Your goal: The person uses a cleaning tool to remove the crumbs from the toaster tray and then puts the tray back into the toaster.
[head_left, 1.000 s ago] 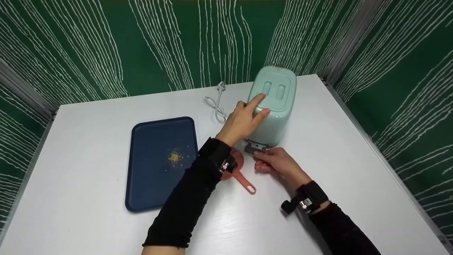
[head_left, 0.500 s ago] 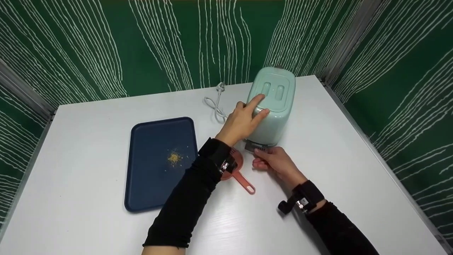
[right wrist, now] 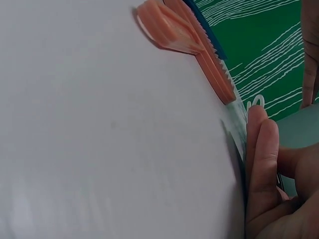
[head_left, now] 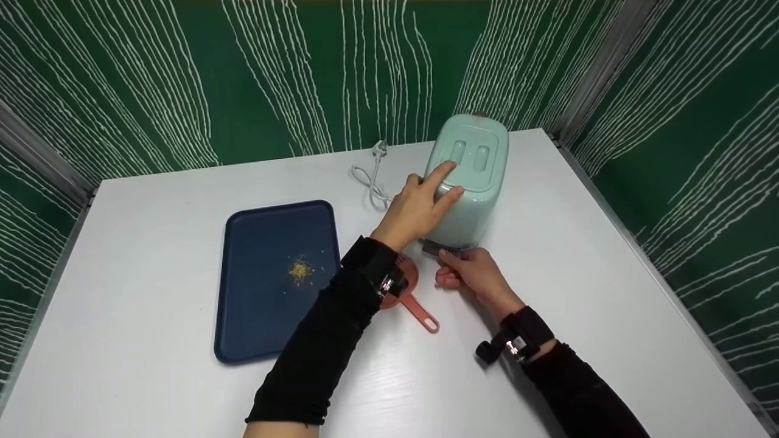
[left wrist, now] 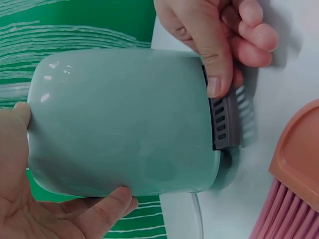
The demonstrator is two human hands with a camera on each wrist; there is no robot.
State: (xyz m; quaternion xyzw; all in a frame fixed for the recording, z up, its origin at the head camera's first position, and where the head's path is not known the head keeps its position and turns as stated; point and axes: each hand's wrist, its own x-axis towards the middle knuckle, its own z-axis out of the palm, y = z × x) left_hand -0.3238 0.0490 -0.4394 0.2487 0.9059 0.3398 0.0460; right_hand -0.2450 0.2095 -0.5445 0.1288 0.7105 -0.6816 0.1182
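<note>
A mint-green toaster (head_left: 467,210) with a lid on top stands at the right of the table in the head view. My left hand (head_left: 408,210) rests on its upper left edge, thumb and index finger extended on the lid and other fingers against the side. Low at the toaster's near end, my right hand (head_left: 475,274) pinches a grey slotted crumb tray (left wrist: 225,122) between its thumb and curled fingers. Most of the tray is inside the toaster; its slotted front edge sticks out slightly. In the right wrist view, the hand hides the tray.
An orange handled scoop (head_left: 420,313) with a ridged edge lies partly under the left wrist. Left of it is a dark blue tray (head_left: 255,316) bearing a small heap of yellowish crumbs (head_left: 299,271). A white cord with a plug (head_left: 380,149) lies behind, near the green wall.
My right hand has pushed the crumb tray further in, so the gap between its front edge and the toaster has narrowed. The left hand stays in place.
</note>
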